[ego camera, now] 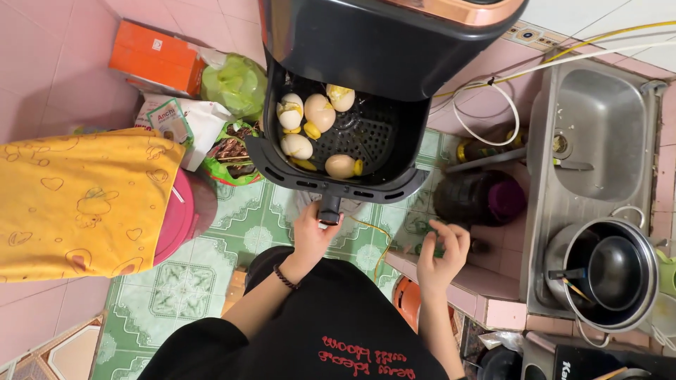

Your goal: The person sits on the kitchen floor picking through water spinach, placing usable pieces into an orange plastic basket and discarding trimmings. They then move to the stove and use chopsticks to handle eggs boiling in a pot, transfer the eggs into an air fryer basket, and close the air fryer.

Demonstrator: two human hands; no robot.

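Observation:
A black air fryer (394, 35) stands in front of me with its basket (282, 163) pulled out. Several cracked eggs (319, 111) with yellow bits lie on the basket's grate. My left hand (313, 232) grips the basket's black handle (329, 210); a dark bead bracelet sits on that wrist. My right hand (443, 252) hovers to the right, fingers apart and slightly curled, holding nothing I can see, above a dark round jar with a purple lid (480, 198).
A steel sink (598, 134) on the right holds stacked black pans (614, 276). At left are a yellow cloth (77, 200) over a pink stool, an orange box (156, 58), bags of food (232, 84). White and yellow cables (493, 84) run behind. The floor has green patterned tiles (179, 281).

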